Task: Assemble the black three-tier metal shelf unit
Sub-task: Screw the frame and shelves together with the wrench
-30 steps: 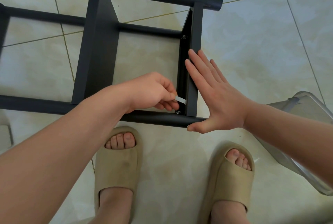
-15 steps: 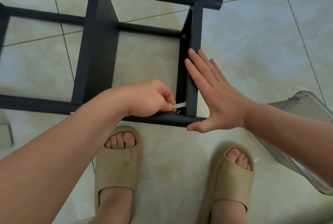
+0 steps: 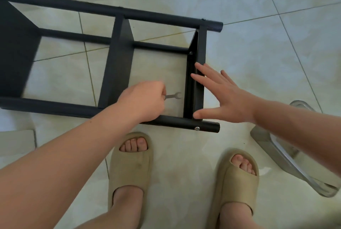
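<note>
The black shelf unit lies on its side on the tiled floor, its three flat panels standing between round tubes. A small silver wrench points at the end panel.

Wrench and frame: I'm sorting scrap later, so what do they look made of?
The wrench looks like bare steel: silvery grey, dull sheen. The frame looks like metal tubing under a matt black coating, probably paint.

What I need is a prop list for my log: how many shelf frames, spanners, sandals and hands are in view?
Black three-tier metal shelf frame: 1
Small silver open-ended spanner: 1
Beige foam slide sandals: 2
Bare hands: 2, left hand and right hand
Total: 6
</note>
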`<state>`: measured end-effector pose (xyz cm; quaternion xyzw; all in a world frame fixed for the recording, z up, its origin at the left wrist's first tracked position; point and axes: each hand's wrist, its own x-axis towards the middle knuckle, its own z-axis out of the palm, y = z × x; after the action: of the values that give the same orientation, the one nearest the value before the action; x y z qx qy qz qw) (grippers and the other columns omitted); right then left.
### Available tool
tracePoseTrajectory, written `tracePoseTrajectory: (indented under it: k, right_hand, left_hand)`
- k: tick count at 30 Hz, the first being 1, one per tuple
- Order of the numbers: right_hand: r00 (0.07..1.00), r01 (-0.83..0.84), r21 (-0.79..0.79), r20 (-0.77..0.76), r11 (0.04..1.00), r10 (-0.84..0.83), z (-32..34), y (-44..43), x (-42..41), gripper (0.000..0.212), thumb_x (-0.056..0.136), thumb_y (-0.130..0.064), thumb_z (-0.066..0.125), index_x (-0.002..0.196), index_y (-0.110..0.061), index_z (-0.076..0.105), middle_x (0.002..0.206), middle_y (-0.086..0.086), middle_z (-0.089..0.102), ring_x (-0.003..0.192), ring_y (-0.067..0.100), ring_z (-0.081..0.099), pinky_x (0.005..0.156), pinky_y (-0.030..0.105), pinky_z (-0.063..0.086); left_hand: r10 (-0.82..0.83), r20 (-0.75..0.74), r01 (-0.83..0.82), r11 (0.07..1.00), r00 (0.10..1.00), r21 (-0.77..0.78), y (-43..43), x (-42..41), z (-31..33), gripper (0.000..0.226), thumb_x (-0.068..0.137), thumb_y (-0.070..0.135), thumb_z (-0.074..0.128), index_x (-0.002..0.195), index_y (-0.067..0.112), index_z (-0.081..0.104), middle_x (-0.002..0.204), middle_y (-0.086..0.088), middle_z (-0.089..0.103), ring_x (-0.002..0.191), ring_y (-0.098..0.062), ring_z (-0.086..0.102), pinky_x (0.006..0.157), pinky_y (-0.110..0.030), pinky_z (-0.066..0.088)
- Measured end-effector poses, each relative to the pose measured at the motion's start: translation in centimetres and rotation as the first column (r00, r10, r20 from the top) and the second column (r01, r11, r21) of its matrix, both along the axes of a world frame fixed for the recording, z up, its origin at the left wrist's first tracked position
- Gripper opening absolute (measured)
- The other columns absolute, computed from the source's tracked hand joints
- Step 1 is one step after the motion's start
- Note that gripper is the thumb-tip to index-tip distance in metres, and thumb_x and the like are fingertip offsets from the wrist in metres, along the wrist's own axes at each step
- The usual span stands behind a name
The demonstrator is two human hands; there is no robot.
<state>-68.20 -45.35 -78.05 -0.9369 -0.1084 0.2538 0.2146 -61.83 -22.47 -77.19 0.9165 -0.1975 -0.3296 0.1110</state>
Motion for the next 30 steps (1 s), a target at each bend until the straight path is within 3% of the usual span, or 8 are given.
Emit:
tracePoseTrajectory:
  k: [3,7,9,12,16,20,25,30]
  right_hand:
    - [0.997,0.013,-0.087,0.074,0.996,-0.006,1.9,1.4,0.6,0.089,0.09,-0.062,0.058,0.161,-0.026,0.017,0.168,-0.006,0.012,0.155,0.013,0.005,0.127,0.04,0.003]
    - [0.994,-0.101,-0.17,0.027,0.98,0.107,4.2,5.3,1.4,0.077,0.097,-0.049,0.057,0.16,-0.026,0.018,0.159,-0.002,0.034,0.147,0.021,0.028,0.118,0.038,0.024]
    - [0.986,-0.165,-0.206,-0.025,0.965,0.163,5.1,7.6,1.4,0.075,0.099,-0.05,0.054,0.16,-0.028,0.017,0.154,0.0,0.042,0.139,0.024,0.04,0.112,0.04,0.035]
    - [0.977,-0.212,-0.245,-0.086,0.946,0.196,6.0,10.9,0.9,0.073,0.1,-0.048,0.053,0.159,-0.029,0.015,0.151,0.003,0.046,0.133,0.029,0.047,0.105,0.044,0.045]
    - [0.98,-0.106,-0.259,-0.192,0.96,0.057,4.3,13.7,-0.4,0.054,0.102,-0.04,0.051,0.15,-0.024,0.033,0.137,0.006,0.054,0.119,0.032,0.057,0.092,0.047,0.052]
    - [0.98,-0.035,-0.322,-0.195,0.946,-0.03,2.6,13.5,-1.7,0.027,0.105,-0.032,0.044,0.127,-0.018,0.048,0.119,0.006,0.059,0.103,0.031,0.06,0.075,0.039,0.047]
    - [0.973,-0.015,-0.352,-0.22,0.936,-0.067,3.2,10.9,-1.3,0.027,0.106,-0.032,0.045,0.127,-0.016,0.051,0.116,0.009,0.057,0.099,0.031,0.06,0.08,0.042,0.051]
    - [0.956,-0.001,-0.379,-0.27,0.925,-0.11,4.3,6.1,-1.2,0.027,0.103,-0.029,0.051,0.127,-0.017,0.055,0.101,0.003,0.051,0.086,0.025,0.053,0.078,0.038,0.051]
  left_hand:
    - [0.059,0.182,-0.038,0.992,0.981,-0.117,2.0,0.7,1.8,0.009,0.101,0.027,0.048,0.099,0.028,0.056,0.118,0.002,0.054,0.108,-0.021,0.049,0.09,-0.042,0.047]
    - [0.173,0.286,-0.162,0.985,0.943,-0.062,5.3,2.4,3.6,0.014,0.101,0.027,0.05,0.107,0.024,0.062,0.142,-0.002,0.045,0.13,-0.027,0.038,0.103,-0.044,0.039]
    - [0.228,0.215,-0.233,0.973,0.95,-0.003,6.9,2.8,4.3,0.012,0.1,0.026,0.051,0.106,0.023,0.061,0.127,-0.005,0.055,0.114,-0.025,0.049,0.092,-0.041,0.047]
    - [0.28,-0.032,-0.277,0.958,0.959,0.078,8.3,2.7,5.2,0.019,0.102,0.021,0.051,0.114,0.013,0.064,0.104,-0.006,0.062,0.091,-0.021,0.059,0.072,-0.03,0.047]
    - [0.311,-0.142,-0.308,0.95,0.94,0.042,8.7,2.0,5.3,0.022,0.103,0.021,0.051,0.114,0.011,0.066,0.097,-0.004,0.062,0.084,-0.017,0.057,0.067,-0.026,0.043]
    - [0.369,-0.164,-0.375,0.927,0.915,-0.006,8.3,1.9,5.0,0.018,0.102,0.019,0.051,0.11,0.011,0.066,0.094,-0.006,0.062,0.082,-0.019,0.055,0.066,-0.027,0.042]
    - [0.373,-0.187,-0.391,0.918,0.909,-0.069,6.4,1.6,4.7,0.015,0.103,0.019,0.05,0.104,0.013,0.064,0.088,-0.005,0.059,0.077,-0.018,0.054,0.063,-0.027,0.042]
    - [0.322,-0.252,-0.361,0.924,0.912,-0.127,2.6,0.9,4.6,0.017,0.102,0.021,0.051,0.106,0.012,0.065,0.09,-0.006,0.06,0.077,-0.02,0.053,0.068,-0.031,0.042]
